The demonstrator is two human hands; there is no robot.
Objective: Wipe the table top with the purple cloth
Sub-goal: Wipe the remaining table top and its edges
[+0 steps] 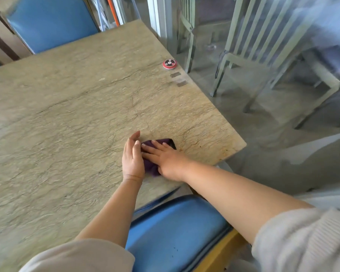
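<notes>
The purple cloth lies bunched on the beige stone table top, near the table's near right corner. My right hand presses flat on the cloth with straight fingers spread across it. My left hand stands on its edge against the cloth's left side, fingers straight and pointing away from me. Most of the cloth is hidden under my right hand; a dark part shows beyond the fingertips.
A round red call button and two small grey tags sit by the table's right edge. A blue chair seat is below the near edge, another blue chair at the far side. Pale wooden chairs stand to the right.
</notes>
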